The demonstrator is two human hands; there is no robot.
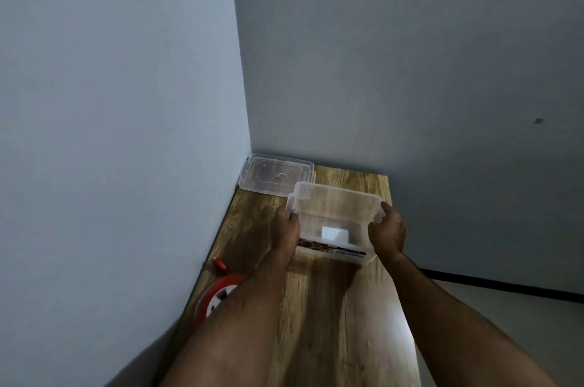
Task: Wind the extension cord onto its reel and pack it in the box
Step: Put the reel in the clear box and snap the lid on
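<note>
A clear plastic box (338, 206) with a printed label on its near side is on the wooden table (316, 307), lidless. My left hand (286, 230) grips its left rim and my right hand (387, 233) grips its right rim. The box's clear lid (275, 176) lies flat in the back left corner of the table. The red cord reel (215, 295) with a white face lies at the table's left edge, partly hidden by my left forearm. A small red plug-like piece (219, 263) lies just beyond the reel.
Grey walls close off the table on the left and at the back. The table's right edge drops to a pale floor (521, 323) with a dark skirting line.
</note>
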